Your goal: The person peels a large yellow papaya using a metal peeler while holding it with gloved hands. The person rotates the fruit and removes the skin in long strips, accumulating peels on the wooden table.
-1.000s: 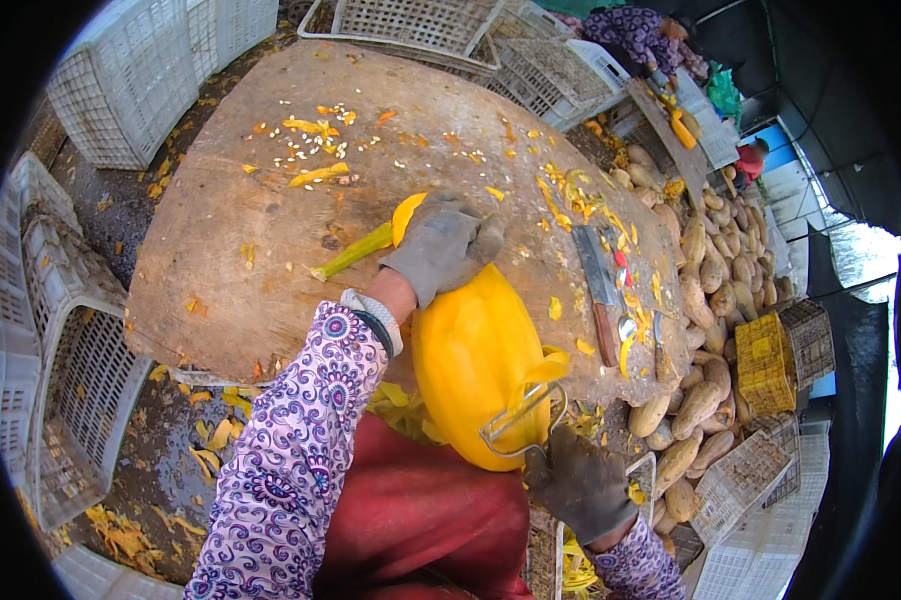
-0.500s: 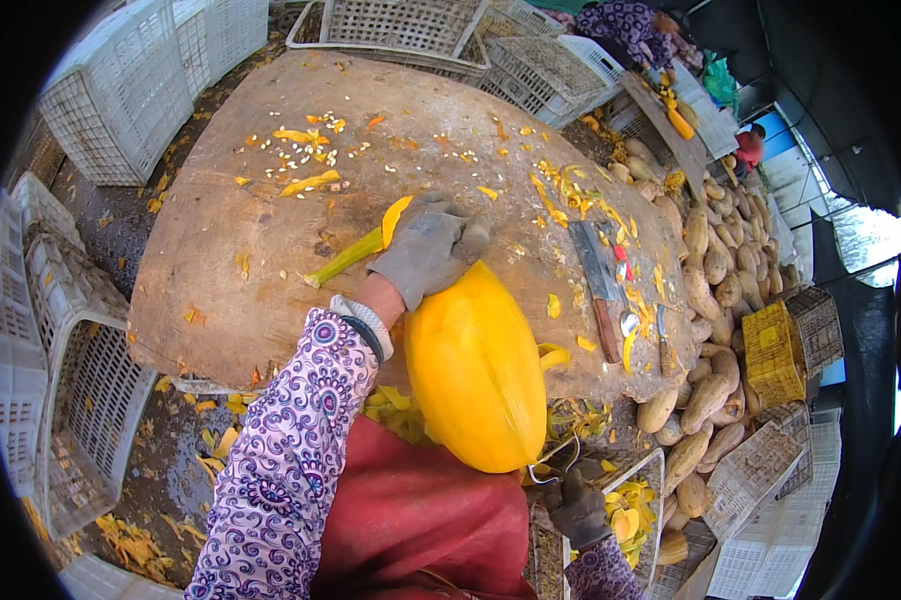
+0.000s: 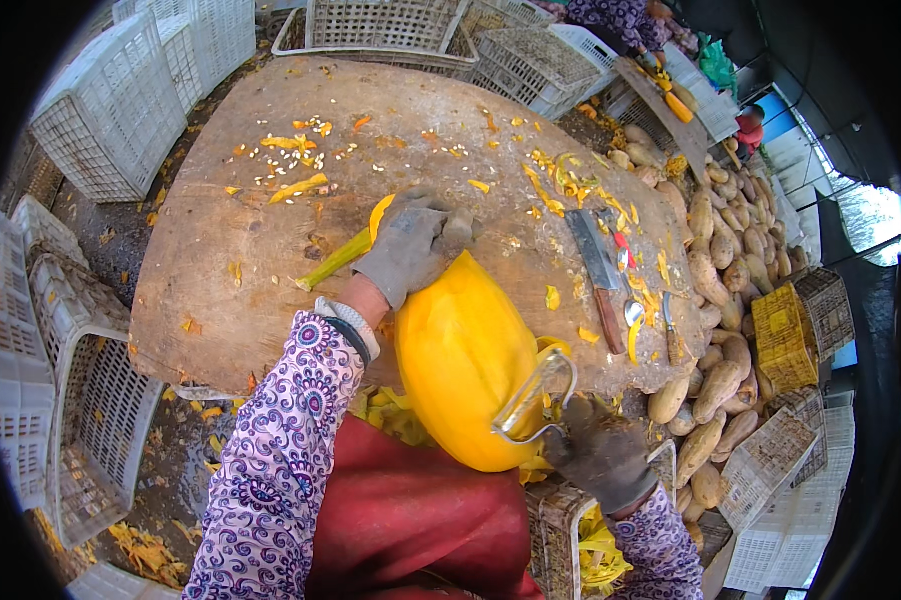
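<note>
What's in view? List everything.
Board: one, brown, centre
Large squash: one, yellow, centre
Peeler: one, silver, squash's lower right
Cleaver: one, grey, board's right
Spoon: one, silver, beside cleaver
Knife: one, grey, beside spoon
Stalk: one, greenish, on board
Seeds: many, pale, on board
Scraps: many, orange, on board
Other squashes: many, tan, right
Crates: many, mostly white, around
People: two, purple and red, upper right
Apron: one, red, bottom centre
Left hand: one, grey glove, squash's far end
Right hand: one, grey glove, holding peeler
</note>
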